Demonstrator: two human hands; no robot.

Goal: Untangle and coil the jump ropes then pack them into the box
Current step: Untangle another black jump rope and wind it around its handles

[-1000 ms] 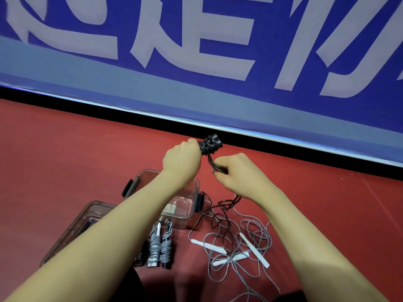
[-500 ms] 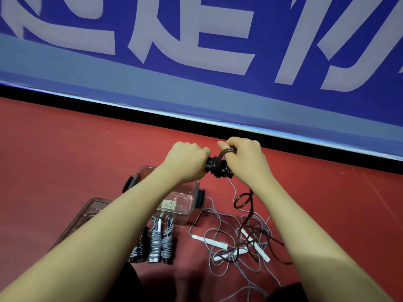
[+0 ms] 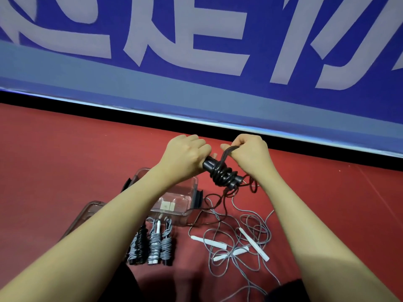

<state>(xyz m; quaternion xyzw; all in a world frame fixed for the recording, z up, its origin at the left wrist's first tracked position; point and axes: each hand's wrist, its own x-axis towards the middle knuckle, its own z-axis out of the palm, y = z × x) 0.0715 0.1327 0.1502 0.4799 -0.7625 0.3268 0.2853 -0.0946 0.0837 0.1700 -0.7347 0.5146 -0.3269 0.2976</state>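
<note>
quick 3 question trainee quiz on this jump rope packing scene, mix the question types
1. True or false: the clear box already holds a coiled rope.
2. Which hand grips the black handles? A left B right
3. Fill in: beside the box lie ___ coiled bundles.

Key:
1. False. No rope shows inside.
2. A. The left hand grips them; the right hand pulls the black rope.
3. Three.

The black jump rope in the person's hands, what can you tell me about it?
The black jump rope looks like glossy plastic cord wound in tight turns around its dark handles. The left hand grips one handle end; the right hand pinches the cord above the bundle. It is held tilted, above the red floor, and its loose tail hangs down.
</note>
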